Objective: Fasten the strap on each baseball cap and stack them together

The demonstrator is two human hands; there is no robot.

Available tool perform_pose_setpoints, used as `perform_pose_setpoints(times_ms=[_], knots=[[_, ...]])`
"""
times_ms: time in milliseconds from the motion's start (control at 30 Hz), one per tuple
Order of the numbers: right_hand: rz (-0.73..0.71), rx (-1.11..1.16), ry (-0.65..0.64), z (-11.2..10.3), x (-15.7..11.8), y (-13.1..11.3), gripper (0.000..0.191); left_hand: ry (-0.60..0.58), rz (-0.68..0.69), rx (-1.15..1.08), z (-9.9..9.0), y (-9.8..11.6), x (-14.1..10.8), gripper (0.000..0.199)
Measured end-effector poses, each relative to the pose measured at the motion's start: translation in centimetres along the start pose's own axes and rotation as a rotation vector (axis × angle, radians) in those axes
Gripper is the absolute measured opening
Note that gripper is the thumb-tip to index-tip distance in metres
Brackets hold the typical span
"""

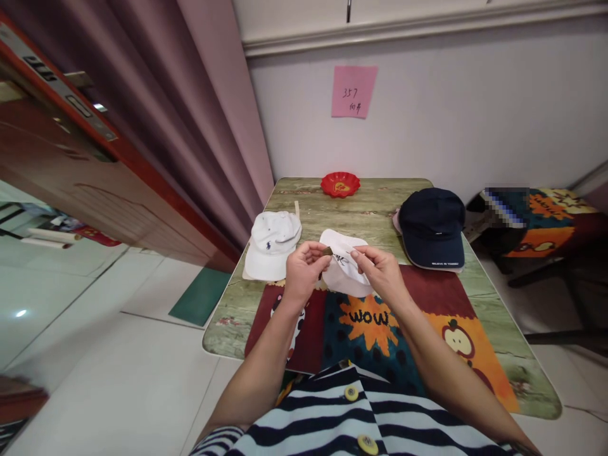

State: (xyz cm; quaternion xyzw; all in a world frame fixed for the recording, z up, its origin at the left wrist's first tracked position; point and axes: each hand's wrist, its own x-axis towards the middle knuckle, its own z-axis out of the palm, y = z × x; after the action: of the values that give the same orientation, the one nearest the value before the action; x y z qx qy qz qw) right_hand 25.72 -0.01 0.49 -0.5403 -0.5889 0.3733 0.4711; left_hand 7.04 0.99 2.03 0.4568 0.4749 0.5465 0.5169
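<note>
Both of my hands are over a white cap [349, 283] with dark lettering, which lies on the table just beyond the mat. Between the thumb and fingers of my left hand [306, 269] is a small olive-brown tag [327, 251]. My right hand [380, 269] is closed in a pinch at the cap's other side, with a thin dark bit at its fingertips too small to name. Left of my hands rests another white cap [273, 244] with a small dark-blue emblem. A navy cap [432, 228] sits to the right, on top of a paler cap.
A red scalloped dish [341, 183] stands at the back of the wood-patterned table [228, 323]. The colourful mat [365, 342] lies in front of me. A pink note [354, 92] is on the wall, a door [118, 190] at left, and a patterned covered seat [551, 221] at right.
</note>
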Motion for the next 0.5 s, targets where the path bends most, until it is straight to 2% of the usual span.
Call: perform_pose_setpoints(times_ms=[100,200,300,433,500], knots=[[-0.012,-0.01,0.034,0.4,-0.1,0.1,0.036,-0.049,-0.207,-0.215,-0.1,0.2,0.2,0.038],[-0.033,-0.013,0.056,0.6,-0.2,0.0,0.031,-0.074,-0.303,-0.308,-0.3,0.3,0.4,0.042],[-0.027,-0.056,0.073,0.7,-0.5,-0.3,0.029,-0.061,-0.282,-0.29,0.0,0.0,0.5,0.038],[-0.056,-0.131,0.092,0.8,-0.8,-0.7,0.027,-0.004,-0.13,-0.18,0.7,-0.4,0.6,0.029],[-0.078,-0.122,0.099,0.9,-0.9,-0.8,0.028,-0.013,-0.088,-0.158,1.0,-0.3,0.6,0.026]])
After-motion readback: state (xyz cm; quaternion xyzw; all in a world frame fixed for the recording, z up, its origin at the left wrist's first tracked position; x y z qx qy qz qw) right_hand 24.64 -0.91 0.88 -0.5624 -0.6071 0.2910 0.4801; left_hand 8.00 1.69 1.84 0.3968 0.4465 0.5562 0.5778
